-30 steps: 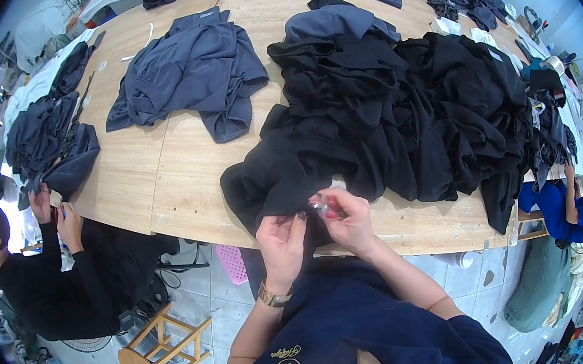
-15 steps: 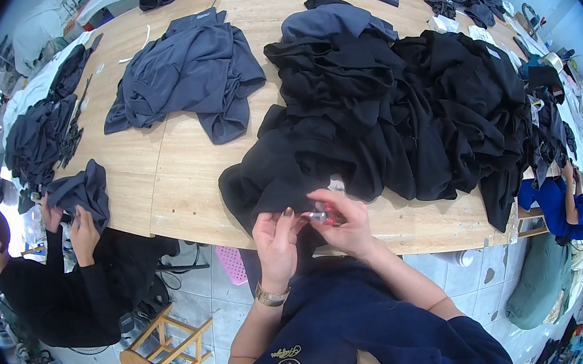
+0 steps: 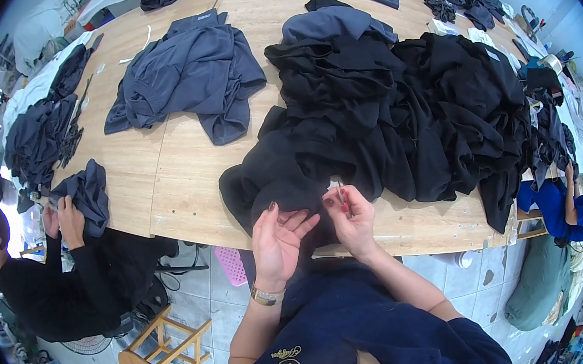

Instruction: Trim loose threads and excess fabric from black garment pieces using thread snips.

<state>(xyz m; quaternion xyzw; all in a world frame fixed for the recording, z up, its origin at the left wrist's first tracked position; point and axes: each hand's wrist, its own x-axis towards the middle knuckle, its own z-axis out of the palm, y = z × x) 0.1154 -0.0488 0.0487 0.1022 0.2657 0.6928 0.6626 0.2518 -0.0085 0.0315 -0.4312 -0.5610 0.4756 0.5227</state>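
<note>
Black garment (image 3: 284, 183) lies bunched at the near edge of the wooden table (image 3: 178, 195). The left hand (image 3: 278, 244) rests on it, fingers loosely spread; the right hand (image 3: 353, 214) pinches a small red-tipped tool (image 3: 342, 198) just beside.

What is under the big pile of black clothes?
The wooden table is under the pile of black clothes; its pale top shows all around the heap. Whether anything smaller lies beneath cannot be seen, because the cloth covers it. The left hand and right hand work at the pile's near edge.
</note>
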